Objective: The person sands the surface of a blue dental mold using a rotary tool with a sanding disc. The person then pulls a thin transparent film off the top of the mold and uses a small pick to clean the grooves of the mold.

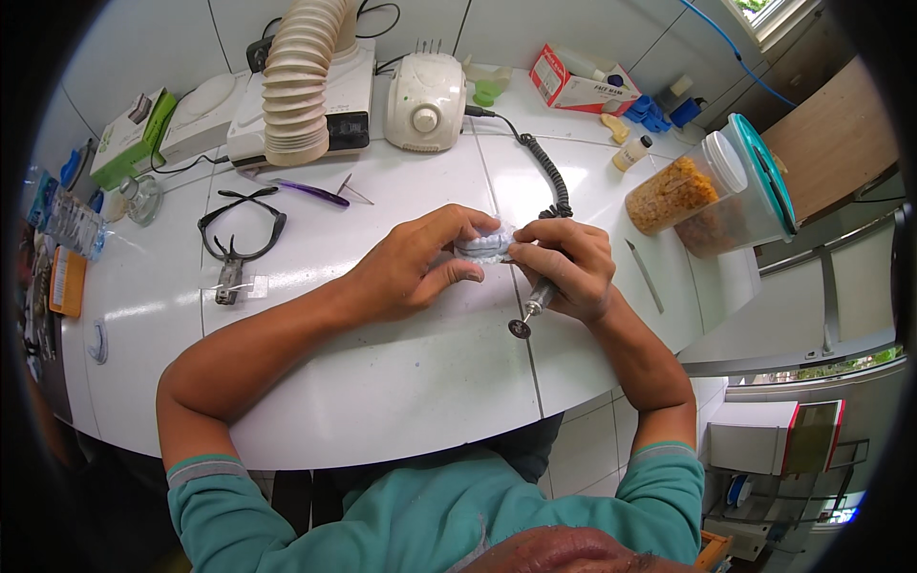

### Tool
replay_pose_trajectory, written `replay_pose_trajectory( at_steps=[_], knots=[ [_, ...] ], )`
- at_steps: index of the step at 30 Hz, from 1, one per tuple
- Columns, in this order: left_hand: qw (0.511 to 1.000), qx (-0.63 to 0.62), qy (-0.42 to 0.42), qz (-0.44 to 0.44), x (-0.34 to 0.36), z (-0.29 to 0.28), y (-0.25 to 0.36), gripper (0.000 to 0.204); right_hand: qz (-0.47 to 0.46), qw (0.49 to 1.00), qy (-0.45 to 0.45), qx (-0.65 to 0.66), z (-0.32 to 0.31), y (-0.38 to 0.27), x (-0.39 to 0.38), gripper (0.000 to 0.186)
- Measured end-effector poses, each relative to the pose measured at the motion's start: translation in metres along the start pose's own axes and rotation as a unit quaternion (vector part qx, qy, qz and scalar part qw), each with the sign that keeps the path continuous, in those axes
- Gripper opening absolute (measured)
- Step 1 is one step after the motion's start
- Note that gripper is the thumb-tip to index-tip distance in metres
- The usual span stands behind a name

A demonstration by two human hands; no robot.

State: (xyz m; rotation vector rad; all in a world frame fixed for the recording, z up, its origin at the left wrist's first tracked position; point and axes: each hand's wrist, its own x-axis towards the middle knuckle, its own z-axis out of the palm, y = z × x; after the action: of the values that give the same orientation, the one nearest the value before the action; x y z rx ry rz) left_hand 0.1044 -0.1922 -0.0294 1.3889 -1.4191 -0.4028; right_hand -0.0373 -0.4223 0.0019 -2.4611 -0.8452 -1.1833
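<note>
A pale bluish-white dental cast (484, 245) is held above the middle of the white table. My left hand (411, 260) grips its left side, with the thumb below and the fingers above. My right hand (571, 263) pinches the cast's right side between thumb and fingertips. The same right hand also keeps a grey rotary handpiece (541, 294) tucked in its palm. A dark round cutting disc (519, 328) at the handpiece's tip points down towards me, apart from the cast. The handpiece's coiled black cord (546, 164) runs back to a white control unit (426, 103).
A ribbed suction hose (301, 91) hangs at the back left. Dark-framed glasses (244, 224) and a purple-handled tool (315, 191) lie left of my hands. To the right are a thin blade (646, 277) and plastic tubs (673, 194). A curved pale piece (98, 342) lies far left.
</note>
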Motion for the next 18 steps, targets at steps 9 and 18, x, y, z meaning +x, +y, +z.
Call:
replay_pose_trajectory(
  at_steps=[9,18],
  knots=[
    [0.999,-0.036,0.001,-0.026,0.001,-0.004,0.002,0.031,0.011,1.000,0.015,0.016,0.005,0.002,0.001,0.031],
    [0.999,0.035,0.035,-0.023,-0.001,-0.015,-0.007,0.034,0.197,0.968,-0.118,-0.098,-0.026,-0.003,0.009,0.057]
  ],
)
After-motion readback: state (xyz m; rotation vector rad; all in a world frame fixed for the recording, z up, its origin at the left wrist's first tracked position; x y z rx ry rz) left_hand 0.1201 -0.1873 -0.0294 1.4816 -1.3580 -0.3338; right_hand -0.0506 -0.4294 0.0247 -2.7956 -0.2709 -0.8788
